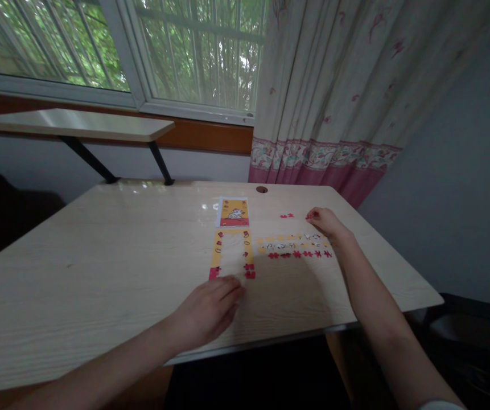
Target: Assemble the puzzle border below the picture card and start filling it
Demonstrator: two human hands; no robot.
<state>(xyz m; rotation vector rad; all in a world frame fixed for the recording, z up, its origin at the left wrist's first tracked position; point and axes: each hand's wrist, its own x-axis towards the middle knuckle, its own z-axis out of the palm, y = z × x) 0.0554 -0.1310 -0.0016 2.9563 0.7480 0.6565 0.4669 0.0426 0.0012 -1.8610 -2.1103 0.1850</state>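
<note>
A partly assembled jigsaw puzzle forms a yellow and red border around bare tabletop. My left hand is at its lower edge with the fingers curled together; whatever they hold, if anything, is hidden. At the right, my right hand pinches a red puzzle piece just above or on the table; I cannot tell which. Two red puzzle pieces lie to its left. Rows of loose puzzle pieces are laid out below it, partly behind the wrist. Above the border lies a reference picture with a white cartoon animal.
The pale wooden table has a round cable hole near its back edge. A raised shelf on black legs stands at the back left. A floral curtain hangs behind, and a dark chair is at the right.
</note>
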